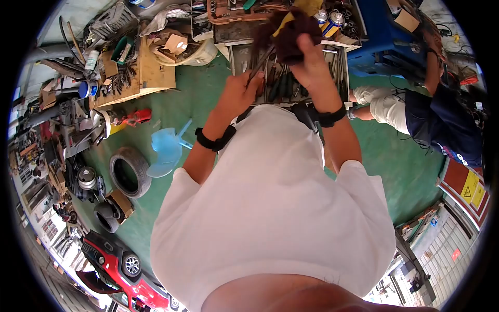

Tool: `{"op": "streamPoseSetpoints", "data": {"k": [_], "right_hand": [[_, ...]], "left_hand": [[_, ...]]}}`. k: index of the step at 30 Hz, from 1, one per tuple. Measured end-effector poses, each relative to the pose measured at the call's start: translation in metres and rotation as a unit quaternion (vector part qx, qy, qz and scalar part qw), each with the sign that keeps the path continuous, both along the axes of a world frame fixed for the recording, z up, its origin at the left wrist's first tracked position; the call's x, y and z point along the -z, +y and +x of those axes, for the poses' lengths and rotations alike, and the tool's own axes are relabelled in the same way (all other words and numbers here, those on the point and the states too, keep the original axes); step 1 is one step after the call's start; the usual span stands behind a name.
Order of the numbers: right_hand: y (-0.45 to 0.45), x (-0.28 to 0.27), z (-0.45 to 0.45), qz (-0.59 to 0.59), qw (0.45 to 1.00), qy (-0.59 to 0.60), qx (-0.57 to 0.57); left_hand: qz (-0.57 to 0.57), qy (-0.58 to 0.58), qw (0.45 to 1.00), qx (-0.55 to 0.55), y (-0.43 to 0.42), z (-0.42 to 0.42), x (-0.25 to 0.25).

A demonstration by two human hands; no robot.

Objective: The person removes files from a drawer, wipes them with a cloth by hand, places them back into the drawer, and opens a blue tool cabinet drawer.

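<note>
My left hand [243,92] is closed around a thin dark tool [261,63] that slants up to the right. Its upper end reaches a dark maroon cloth [291,41]. That cloth is bunched in my right hand [311,65], with the thumb pressed along its right side. Both hands are above an open drawer [342,78] holding several dark-handled tools [283,86]. Over the drawer is a bench top with an orange-brown socket case [223,13] and two spray cans [333,22], close to the cloth. A black band is on each wrist.
A wooden workbench [158,77] with tools stands at the left, near a light blue chair [165,151] and a tire [130,172]. On the right, another person [442,119] in dark clothing is beside a blue cabinet [382,49]. A red car [122,275] is at lower left.
</note>
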State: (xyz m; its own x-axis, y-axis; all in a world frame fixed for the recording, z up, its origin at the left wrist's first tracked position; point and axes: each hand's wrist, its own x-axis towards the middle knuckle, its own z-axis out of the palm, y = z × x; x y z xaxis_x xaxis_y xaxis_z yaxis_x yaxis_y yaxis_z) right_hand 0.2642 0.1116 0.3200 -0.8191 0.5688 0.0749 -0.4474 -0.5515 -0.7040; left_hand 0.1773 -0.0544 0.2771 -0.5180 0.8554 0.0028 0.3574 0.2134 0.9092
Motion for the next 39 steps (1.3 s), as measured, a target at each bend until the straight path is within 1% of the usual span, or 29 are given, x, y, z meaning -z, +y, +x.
{"op": "streamPoseSetpoints", "data": {"k": [1,3,5,7,8,10,11,13,15,17,18,20,22,23,25,26,27,28,29,30,31,32,33,34,35,36,37,38,39], "right_hand": [[0.0,0.0,-0.003,0.001,1.0,-0.001,-0.001],[0.001,0.004,-0.01,0.056,0.995,-0.078,0.028],[0.004,0.009,-0.012,0.051,0.994,-0.09,0.022],[-0.001,0.005,-0.012,0.018,0.993,-0.098,0.068],[-0.004,0.002,-0.012,0.019,0.989,-0.115,0.087],[-0.004,0.003,-0.014,0.026,0.991,-0.096,0.086],[-0.002,0.003,-0.015,0.031,0.993,-0.076,0.089],[0.0,-0.005,-0.012,0.049,0.993,-0.083,0.07],[0.009,-0.004,-0.006,0.067,0.992,-0.091,0.054],[0.026,0.001,0.006,0.065,0.997,0.021,-0.033],[0.034,0.0,0.01,0.069,0.992,0.081,-0.074],[0.046,-0.01,0.008,0.022,0.968,0.21,-0.134],[0.05,-0.007,0.007,-0.141,0.94,0.265,-0.164],[0.052,-0.005,0.006,-0.22,0.915,0.291,-0.174],[0.055,-0.005,0.005,-0.064,0.938,0.292,-0.174],[0.056,-0.005,0.005,0.015,0.942,0.289,-0.173],[0.055,-0.004,0.006,0.017,0.942,0.286,-0.174],[0.055,-0.002,0.007,0.068,0.958,0.242,-0.138],[0.054,-0.001,0.01,0.119,0.968,0.198,-0.101],[0.05,-0.002,0.011,0.148,0.976,0.142,-0.067],[0.046,-0.003,0.011,0.174,0.98,0.084,-0.037],[0.041,-0.004,0.007,0.135,0.976,0.156,-0.067],[0.037,-0.006,0.004,0.094,0.965,0.227,-0.096],[0.038,-0.005,0.003,0.092,0.965,0.226,-0.096],[0.041,-0.003,0.001,0.106,0.955,0.242,-0.135],[0.045,-0.001,-0.003,0.114,0.948,0.252,-0.156],[0.048,0.002,-0.006,0.121,0.941,0.262,-0.177],[0.049,0.008,-0.005,0.152,0.943,0.247,-0.161],[0.043,0.009,-0.005,0.145,0.949,0.235,-0.149]], "left_hand": [[0.004,-0.011,1.0,-0.002,0.0,-0.002,0.002],[-0.003,0.004,1.0,-0.003,-0.002,-0.005,0.004],[-0.006,0.021,1.0,-0.007,-0.004,-0.005,0.001],[0.011,0.013,0.999,-0.052,-0.002,-0.001,-0.007],[0.013,0.012,0.998,-0.058,0.0,0.0,-0.004],[0.08,0.122,0.982,-0.123,0.004,0.001,0.01],[0.083,0.122,0.981,-0.128,0.006,-0.001,0.015],[0.133,0.237,0.95,-0.151,0.01,-0.005,0.02],[0.118,0.254,0.95,-0.141,0.008,-0.016,0.018],[0.104,0.269,0.949,-0.13,0.003,-0.027,0.007],[0.12,0.257,0.952,-0.116,0.001,-0.033,-0.002],[0.137,0.243,0.954,-0.106,-0.007,-0.041,-0.017],[0.103,0.244,0.963,-0.051,-0.013,-0.046,-0.026],[0.105,0.243,0.963,-0.053,-0.015,-0.046,-0.031],[0.091,0.231,0.969,-0.016,-0.016,-0.045,-0.037],[0.094,0.229,0.969,-0.017,-0.017,-0.045,-0.041],[0.058,0.171,0.983,0.027,-0.018,-0.045,-0.044],[0.022,0.112,0.991,0.069,-0.017,-0.045,-0.044],[0.024,0.109,0.991,0.068,-0.016,-0.043,-0.04],[0.028,-0.019,0.991,0.13,-0.015,-0.042,-0.035],[0.032,-0.147,0.97,0.189,-0.015,-0.041,-0.031],[0.031,-0.148,0.97,0.189,-0.014,-0.042,-0.031],[-0.019,-0.268,0.935,0.23,-0.014,-0.043,-0.031],[-0.069,-0.385,0.881,0.266,-0.015,-0.043,-0.03],[-0.071,-0.386,0.881,0.265,-0.015,-0.042,-0.024],[-0.007,-0.233,0.946,0.225,-0.014,-0.04,-0.014],[0.057,-0.069,0.98,0.177,-0.011,-0.043,-0.006],[0.056,-0.067,0.981,0.176,-0.008,-0.047,-0.001],[0.108,-0.006,0.989,0.104,-0.005,-0.051,0.0]]}}
